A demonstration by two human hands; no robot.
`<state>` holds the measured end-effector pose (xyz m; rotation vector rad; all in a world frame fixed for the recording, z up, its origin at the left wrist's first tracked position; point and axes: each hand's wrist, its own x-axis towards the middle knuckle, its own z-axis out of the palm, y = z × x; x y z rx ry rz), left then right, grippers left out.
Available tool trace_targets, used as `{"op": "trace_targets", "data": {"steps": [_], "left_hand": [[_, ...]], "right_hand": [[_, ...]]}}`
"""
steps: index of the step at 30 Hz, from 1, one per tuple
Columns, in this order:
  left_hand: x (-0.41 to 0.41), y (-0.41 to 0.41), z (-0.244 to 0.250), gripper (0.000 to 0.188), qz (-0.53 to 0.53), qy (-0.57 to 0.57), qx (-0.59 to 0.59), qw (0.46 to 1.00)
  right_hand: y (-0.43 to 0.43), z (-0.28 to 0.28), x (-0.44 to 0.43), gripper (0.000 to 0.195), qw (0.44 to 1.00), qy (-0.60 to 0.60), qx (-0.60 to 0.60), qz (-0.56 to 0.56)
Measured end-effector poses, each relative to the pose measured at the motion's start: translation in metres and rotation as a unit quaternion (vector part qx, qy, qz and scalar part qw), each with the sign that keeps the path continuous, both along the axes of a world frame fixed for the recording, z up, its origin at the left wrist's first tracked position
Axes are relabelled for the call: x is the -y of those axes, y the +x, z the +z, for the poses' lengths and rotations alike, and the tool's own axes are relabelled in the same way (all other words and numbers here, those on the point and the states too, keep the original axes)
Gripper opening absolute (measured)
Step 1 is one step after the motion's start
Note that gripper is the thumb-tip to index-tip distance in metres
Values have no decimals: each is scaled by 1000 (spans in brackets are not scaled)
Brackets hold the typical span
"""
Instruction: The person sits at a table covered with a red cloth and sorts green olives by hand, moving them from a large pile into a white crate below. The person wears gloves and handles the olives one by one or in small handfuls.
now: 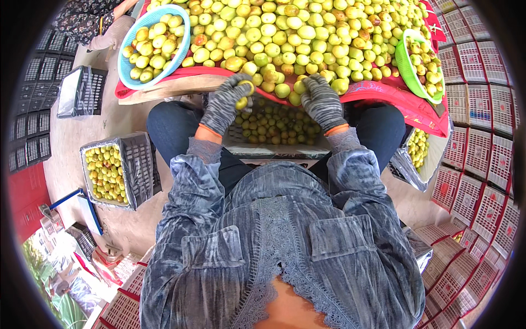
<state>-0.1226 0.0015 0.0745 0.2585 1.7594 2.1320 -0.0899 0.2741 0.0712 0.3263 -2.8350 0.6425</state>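
Observation:
A heap of green-yellow jujubes (283, 37) covers the red cloth (370, 92) on the table before me. My left hand (228, 100), in a grey knitted glove, holds jujubes (246, 88) at the table's front edge. My right hand (322, 100), gloved alike, has its fingertips against jujubes at the same edge; whether it grips one I cannot tell. Below and between my hands, a lined crate (275, 150) between my knees holds many more jujubes. A blue plastic basket (123, 68) of jujubes stands at the table's left, a green basket (404, 74) of browner ones at its right.
A lined crate of jujubes (144, 164) stands on the floor at left, another (435, 164) at right. Stacked crates (478, 103) line the right side; black crates (31, 98) are stacked far left. Another person's arm (111, 35) shows at the upper left.

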Motion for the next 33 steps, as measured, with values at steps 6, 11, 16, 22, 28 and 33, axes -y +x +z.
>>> {"op": "trace_targets", "data": {"steps": [6,11,16,22,28,33], "left_hand": [[-48,-8,1,39,26,-372,-255,892],[-79,-29,6,62,-125,-526,-136,830],[-92,-6,6,53,-192,-591,-167,765],[-89,5,-5,54,-194,-612,-148,752],[-79,8,-28,38,-158,-476,-217,838],[-84,18,-31,28,-104,-138,-7,985]], "right_hand": [[19,4,17,44,992,6,116,42],[25,20,10,35,973,-140,179,41],[-9,37,-37,28,987,44,61,-141],[-40,28,-35,42,952,234,145,-133],[-38,16,-22,39,985,-39,102,-130],[-8,-9,-5,44,896,-423,125,-53]]}}
